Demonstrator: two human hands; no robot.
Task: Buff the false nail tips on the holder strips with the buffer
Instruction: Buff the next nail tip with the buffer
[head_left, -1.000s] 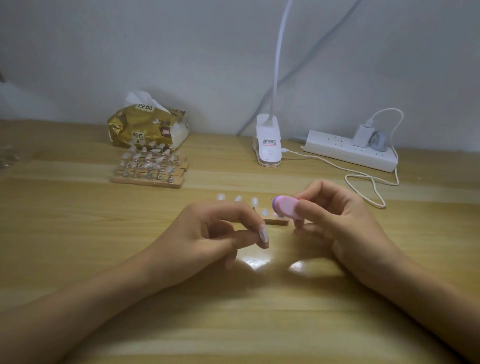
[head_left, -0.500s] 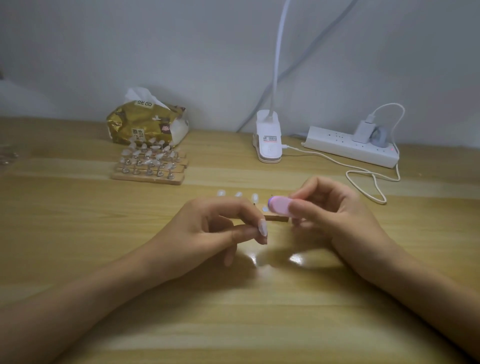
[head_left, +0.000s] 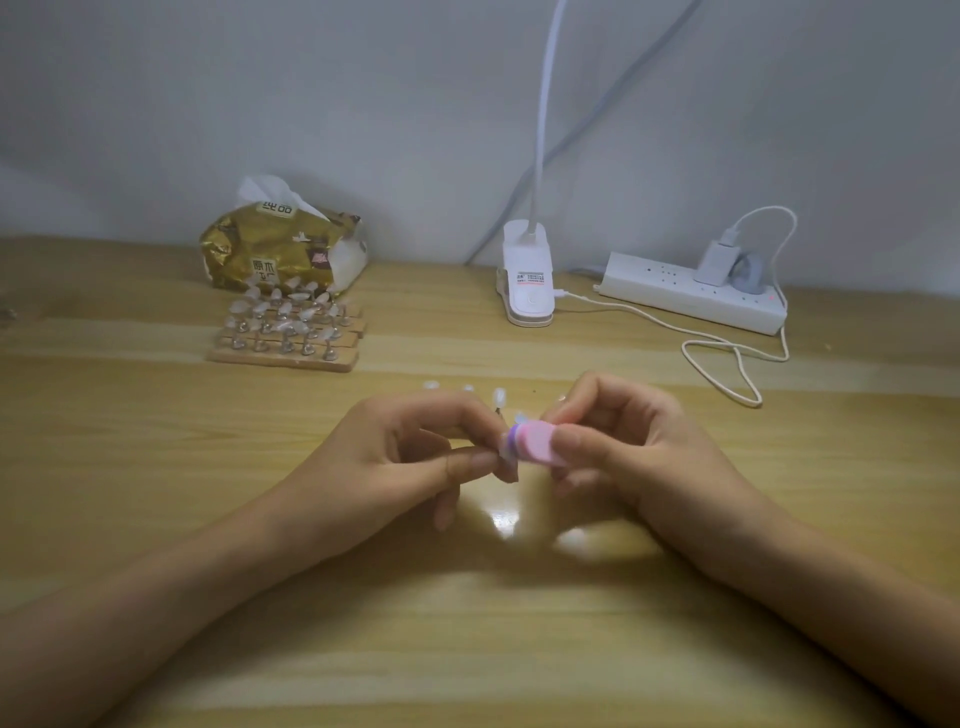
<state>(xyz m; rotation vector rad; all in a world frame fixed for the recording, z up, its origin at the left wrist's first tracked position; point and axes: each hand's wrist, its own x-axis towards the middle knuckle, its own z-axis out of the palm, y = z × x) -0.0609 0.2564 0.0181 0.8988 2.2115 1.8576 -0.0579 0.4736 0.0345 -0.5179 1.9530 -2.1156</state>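
Observation:
My right hand (head_left: 623, 457) grips a small pink buffer (head_left: 537, 441) with a purple end, held just above the wooden table (head_left: 156, 467). My left hand (head_left: 395, 462) pinches a small nail tip (head_left: 503, 453) between thumb and forefinger, right against the buffer's purple end; the tip is blurred. Behind my fingers a few more clear nail tips (head_left: 500, 397) stand in a row, and my hands hide their holder strip. A stack of wooden holder strips (head_left: 283, 358) with several nail tips lies at the back left.
A gold tissue pack (head_left: 280, 254) sits behind the stacked strips. A white clip lamp (head_left: 527, 280) stands at the back centre by the wall. A white power strip (head_left: 691, 293) with a charger lies back right, its cable (head_left: 727, 358) looping over the table.
Both hands have drawn together: my left fingertips now meet the buffer's end, where a gap lay before. The buffer has shifted a little toward my left hand.

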